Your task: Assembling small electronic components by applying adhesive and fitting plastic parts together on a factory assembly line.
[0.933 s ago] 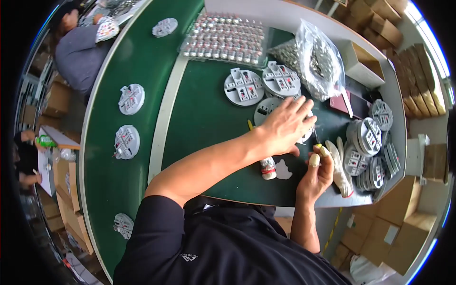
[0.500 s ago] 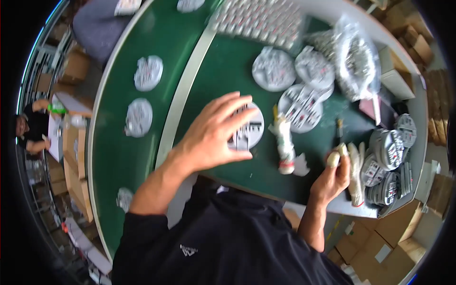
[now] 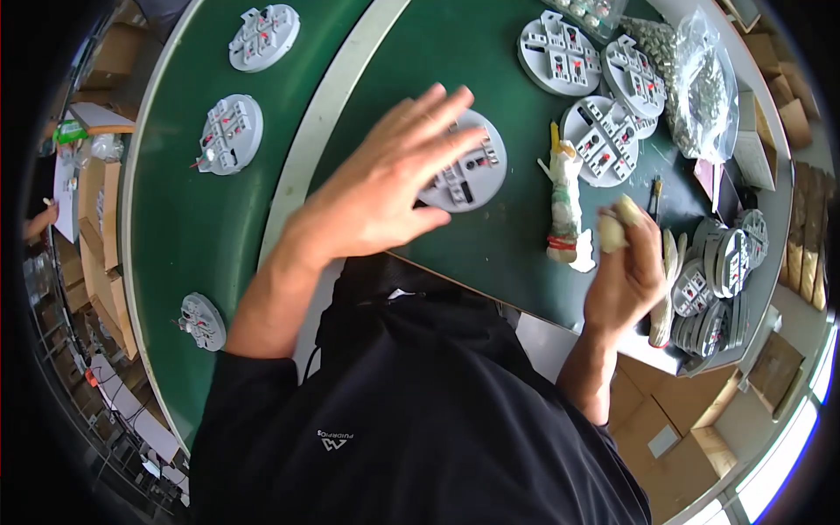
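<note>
My left hand (image 3: 381, 175) is open, its fingers spread over the left side of a round light-grey plastic base (image 3: 490, 162) with dark slots and small parts. The base lies on the green tabletop; the hand hides part of it, and I cannot tell whether the fingers touch it. To the right, my right hand (image 3: 628, 271) is closed, with pale finger covers on the thumb and a fingertip. Whatever it may pinch is too small or hidden. Close by lie a rolled white glove (image 3: 565, 206) with a red cuff and a small brush (image 3: 655, 197).
Several similar bases (image 3: 560, 57) lie at the back right. Beyond them sits a clear bag of small metal parts (image 3: 700, 96). Stacked bases (image 3: 724, 262) stand at the right edge. A pale strip (image 3: 306, 131) divides the table from a green belt (image 3: 188, 254) carrying more bases.
The whole view has shifted, so the tabletop things appear higher. My left hand's fingers have opened wider over the base. My right hand has moved slightly left of the brush.
</note>
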`<state>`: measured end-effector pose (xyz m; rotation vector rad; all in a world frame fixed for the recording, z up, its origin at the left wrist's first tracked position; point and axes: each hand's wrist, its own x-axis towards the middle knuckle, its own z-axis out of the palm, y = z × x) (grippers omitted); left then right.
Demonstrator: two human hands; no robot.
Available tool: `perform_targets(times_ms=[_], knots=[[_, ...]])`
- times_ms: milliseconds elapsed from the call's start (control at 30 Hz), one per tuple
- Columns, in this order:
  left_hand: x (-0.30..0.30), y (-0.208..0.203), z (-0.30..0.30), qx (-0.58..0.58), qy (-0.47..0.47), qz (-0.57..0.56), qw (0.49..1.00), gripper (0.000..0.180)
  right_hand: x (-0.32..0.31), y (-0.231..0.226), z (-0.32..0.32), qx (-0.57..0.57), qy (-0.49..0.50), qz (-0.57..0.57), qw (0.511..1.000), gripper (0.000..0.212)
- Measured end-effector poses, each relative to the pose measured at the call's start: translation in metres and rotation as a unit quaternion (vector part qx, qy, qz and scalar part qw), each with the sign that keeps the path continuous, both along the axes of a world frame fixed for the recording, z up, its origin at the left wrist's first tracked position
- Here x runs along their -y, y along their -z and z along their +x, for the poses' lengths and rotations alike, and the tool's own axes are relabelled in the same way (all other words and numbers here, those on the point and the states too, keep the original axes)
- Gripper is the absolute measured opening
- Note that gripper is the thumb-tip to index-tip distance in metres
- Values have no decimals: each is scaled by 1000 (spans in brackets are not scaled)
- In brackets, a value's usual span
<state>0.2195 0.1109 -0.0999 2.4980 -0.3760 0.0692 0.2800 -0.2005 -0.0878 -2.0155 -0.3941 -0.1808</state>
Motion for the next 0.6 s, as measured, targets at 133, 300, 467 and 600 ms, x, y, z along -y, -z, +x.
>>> perform_targets(times_ms=[133,300,467,600], knots=[[7,-1,-16,-5,-127,-68,990,117,-67,-16,-3,-89,-117,-53,988,25],[13,16,-15,33,-170,-43,984,116,-115,1,15,73,-203,-103,971,24],[15,26,-11,53,-141,-66,986,105,-104,-1,23,106,-206,-209,950,22],[20,27,-12,60,-154,-81,983,100,-106,3,32,103,-215,-212,948,21]])
